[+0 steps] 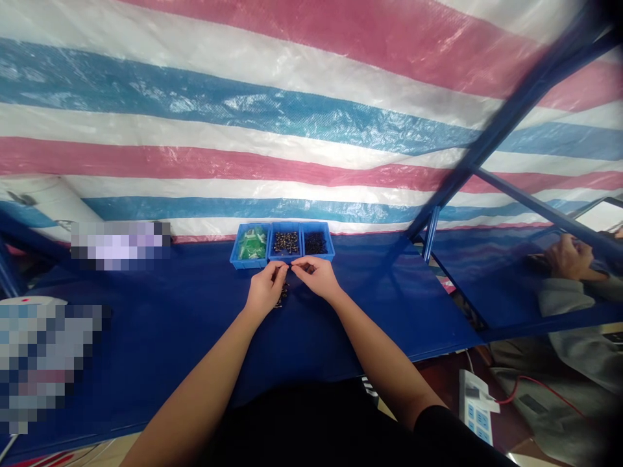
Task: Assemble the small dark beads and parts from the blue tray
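Left hand [265,285]: thumb and fingertips pinched narrow, apparently on a small dark piece [291,266]. Right hand [317,276]: matching narrow pinch from the opposite side, nearly tip to tip with the left. Small dark piece: between the two sets of fingertips, just near of the middle bin; type too small to tell, likewise which hand bears it. Probably gripped by fingertips alone for fine control of so slight an item.

Left bin [249,264]: blue, with green plastic-looking contents [252,242]. Middle bin [280,257]: blue, with brassy and dark parts [286,242]. Right bin [325,257]: blue, with black parts [316,243]. All three side by side at the far edge of the blue table [389,292]; presumably divided to prevent mixing, and centred for equal reach.

Loose pile [281,296]: small, dark and brassy, on the table just right of the left hand, partly covered by it; likely so placed for short reaches.

Far right, beyond a blue post [487,139]: another person's hand [569,256], grey-sleeved.
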Motion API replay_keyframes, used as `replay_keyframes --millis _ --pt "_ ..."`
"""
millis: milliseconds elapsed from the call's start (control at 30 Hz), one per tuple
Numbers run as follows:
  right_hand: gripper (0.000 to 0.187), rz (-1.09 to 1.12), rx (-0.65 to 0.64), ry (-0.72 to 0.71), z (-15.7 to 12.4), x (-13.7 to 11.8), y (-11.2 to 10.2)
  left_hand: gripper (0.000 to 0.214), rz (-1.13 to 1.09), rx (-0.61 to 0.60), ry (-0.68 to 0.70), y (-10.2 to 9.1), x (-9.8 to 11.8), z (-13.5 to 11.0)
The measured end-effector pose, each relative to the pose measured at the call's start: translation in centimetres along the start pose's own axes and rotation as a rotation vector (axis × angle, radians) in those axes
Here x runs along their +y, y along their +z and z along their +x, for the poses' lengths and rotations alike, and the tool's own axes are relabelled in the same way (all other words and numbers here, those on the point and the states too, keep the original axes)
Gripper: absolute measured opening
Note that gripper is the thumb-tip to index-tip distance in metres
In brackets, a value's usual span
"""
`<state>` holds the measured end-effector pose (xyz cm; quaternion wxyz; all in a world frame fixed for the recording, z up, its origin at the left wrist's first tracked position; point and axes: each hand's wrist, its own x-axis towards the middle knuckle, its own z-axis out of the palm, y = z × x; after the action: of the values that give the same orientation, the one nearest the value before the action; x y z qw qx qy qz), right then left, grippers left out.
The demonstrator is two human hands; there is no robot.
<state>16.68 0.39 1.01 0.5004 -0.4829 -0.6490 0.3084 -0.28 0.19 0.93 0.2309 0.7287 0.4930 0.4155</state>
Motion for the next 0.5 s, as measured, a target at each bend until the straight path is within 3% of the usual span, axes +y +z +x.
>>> replay_keyframes --millis 333,500 --pt "0.02 0.007 -0.013 -0.005 -0.05 0.14 0.16 0.028 -0.067 0.027 0.079 0.12 -0.06 -0.11" --pt "0.022 0.129 -0.034 0.07 0.03 0.59 0.34 0.033 -0.077 -0.009 0.101 -0.05 0.06 -0.2"
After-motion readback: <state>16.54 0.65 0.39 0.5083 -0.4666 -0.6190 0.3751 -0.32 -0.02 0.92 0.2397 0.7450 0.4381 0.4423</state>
